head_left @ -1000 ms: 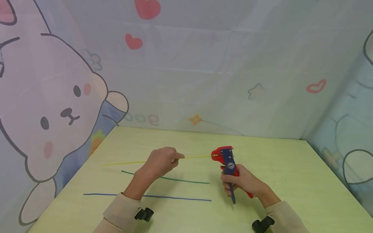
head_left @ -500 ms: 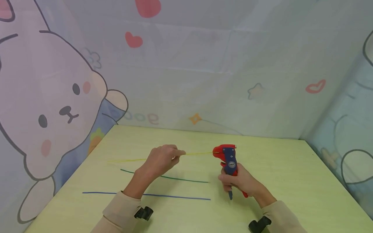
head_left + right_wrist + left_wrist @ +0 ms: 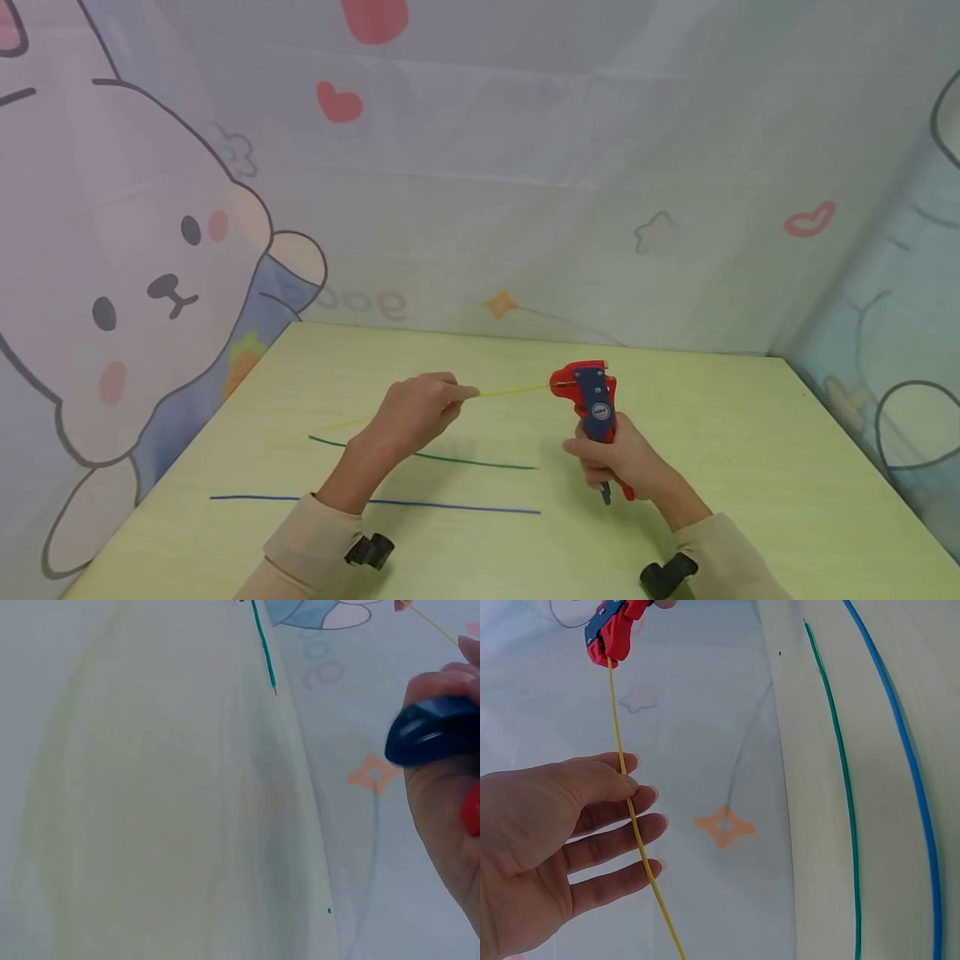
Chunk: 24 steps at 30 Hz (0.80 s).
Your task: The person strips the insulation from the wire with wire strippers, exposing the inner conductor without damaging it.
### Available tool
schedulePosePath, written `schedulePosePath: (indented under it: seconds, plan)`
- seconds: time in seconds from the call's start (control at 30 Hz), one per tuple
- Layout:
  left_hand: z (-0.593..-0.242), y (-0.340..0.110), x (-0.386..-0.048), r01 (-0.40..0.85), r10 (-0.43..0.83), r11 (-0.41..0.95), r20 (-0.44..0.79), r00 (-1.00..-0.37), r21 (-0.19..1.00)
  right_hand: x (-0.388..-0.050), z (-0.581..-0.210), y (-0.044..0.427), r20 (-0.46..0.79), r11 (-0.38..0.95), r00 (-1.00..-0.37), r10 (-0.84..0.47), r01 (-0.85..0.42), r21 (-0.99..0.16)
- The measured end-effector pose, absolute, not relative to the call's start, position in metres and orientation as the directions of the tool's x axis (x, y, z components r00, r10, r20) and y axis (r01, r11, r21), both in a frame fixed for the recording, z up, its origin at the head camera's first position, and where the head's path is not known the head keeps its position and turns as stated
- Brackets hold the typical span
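I hold a yellow wire (image 3: 513,392) above a pale yellow table (image 3: 735,442), between my two hands; my left hand (image 3: 416,412) pinches it between thumb and forefinger, the other fingers spread loosely behind it; my right hand (image 3: 622,458) is wrapped around the handles of red and blue pliers (image 3: 594,392), head upward; the wire's near end runs into the mouth of that head, though how firmly the mouth bites I cannot tell. Beyond my left hand the wire's tail trails off to the left, faint and blurred.

The wire looks thin and very light; I judge it springy, stiff enough to hold a line over the short stretch between pinch and pliers, but likely to droop or sway along its long tail; its smooth coating could slide through a slack pinch, so a firm fingertip hold fairly near the pliers seems best; a hard sideways bend might kink it. The pliers look far heavier and rigid; the handles are the place to hold them, with fingers away from the mouth.

On the table, nearer me, lie a green wire (image 3: 480,463) and, closer still, a blue wire (image 3: 457,506); they lie apart, roughly side by side.
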<state>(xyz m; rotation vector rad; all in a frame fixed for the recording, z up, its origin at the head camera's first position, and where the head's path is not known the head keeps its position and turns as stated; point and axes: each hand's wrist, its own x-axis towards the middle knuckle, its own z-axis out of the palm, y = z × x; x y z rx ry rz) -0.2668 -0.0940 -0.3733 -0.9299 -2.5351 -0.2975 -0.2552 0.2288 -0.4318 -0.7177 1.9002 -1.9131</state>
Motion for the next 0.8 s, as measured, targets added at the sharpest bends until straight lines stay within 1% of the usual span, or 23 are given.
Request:
schedulePosePath:
  seconds: [0.2,0.4,0.47,0.63,0.7,0.8]
  plan:
    - [-0.373,-0.096,-0.268,0.639,0.556,0.766,0.435,-0.708,0.063,-0.257,-0.433,0.233,0.135,-0.065,-0.783,-0.608,-0.12,-0.991]
    - [-0.376,-0.097,-0.27,0.639,0.567,0.766,0.39,-0.726,0.077,-0.259,-0.434,0.235,0.158,-0.119,-0.775,-0.612,-0.106,-0.987]
    - [-0.377,-0.098,-0.27,0.635,0.571,0.768,0.356,-0.74,0.087,-0.259,-0.434,0.235,0.16,-0.123,-0.773,-0.614,-0.107,-0.987]
    - [-0.378,-0.097,-0.269,0.62,0.582,0.767,0.228,-0.78,0.166,-0.26,-0.435,0.235,0.172,-0.135,-0.764,-0.622,-0.112,-0.985]
    - [-0.38,-0.097,-0.269,0.622,0.593,0.761,0.189,-0.783,0.184,-0.26,-0.435,0.235,0.181,-0.15,-0.761,-0.623,-0.111,-0.982]
    - [-0.385,-0.096,-0.271,0.647,0.63,0.74,0.147,-0.763,0.186,-0.26,-0.437,0.235,0.185,-0.166,-0.764,-0.618,-0.104,-0.981]
